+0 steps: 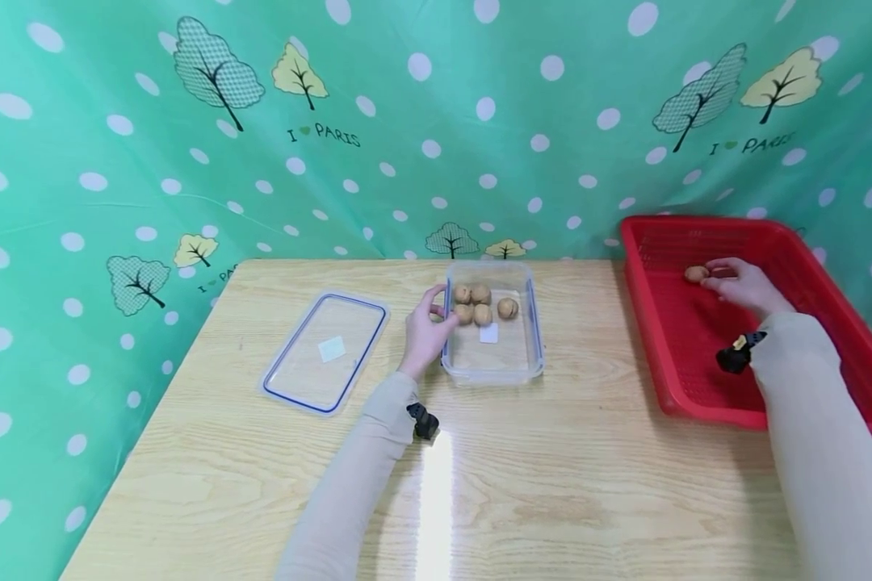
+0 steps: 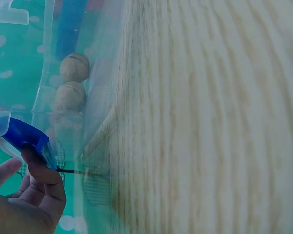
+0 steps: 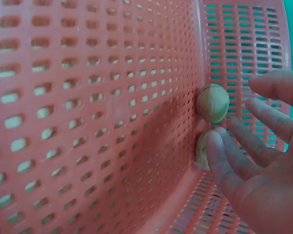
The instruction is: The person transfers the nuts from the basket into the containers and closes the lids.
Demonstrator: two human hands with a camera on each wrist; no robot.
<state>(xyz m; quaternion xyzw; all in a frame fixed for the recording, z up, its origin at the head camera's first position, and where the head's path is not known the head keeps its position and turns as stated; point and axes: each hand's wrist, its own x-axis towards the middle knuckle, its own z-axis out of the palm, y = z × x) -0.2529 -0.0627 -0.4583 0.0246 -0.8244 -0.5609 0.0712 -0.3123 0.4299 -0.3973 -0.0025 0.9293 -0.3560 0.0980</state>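
Observation:
My left hand (image 1: pixel 425 332) holds the left side of a clear plastic food container (image 1: pixel 494 377). In the left wrist view its fingers pinch the container's blue-lined side latch (image 2: pixel 27 135). Several walnuts (image 1: pixel 481 294) sit inside, mostly at the back left. Over the red basket (image 1: pixel 643 343), my right hand (image 1: pixel 748 288) reaches toward its back, fingers apart. The right wrist view has one walnut (image 3: pixel 213 103) just beyond those fingers. Another walnut (image 3: pixel 201 150) is partly hidden behind the thumb; whether the thumb touches it I cannot tell.
The container's clear lid (image 1: pixel 308 379), with a blue seal, lies flat on the wooden table (image 1: pixel 552 484) left of the container. A green patterned curtain (image 1: pixel 378 161) hangs behind the table. The basket stands at the table's right, with raised perforated walls.

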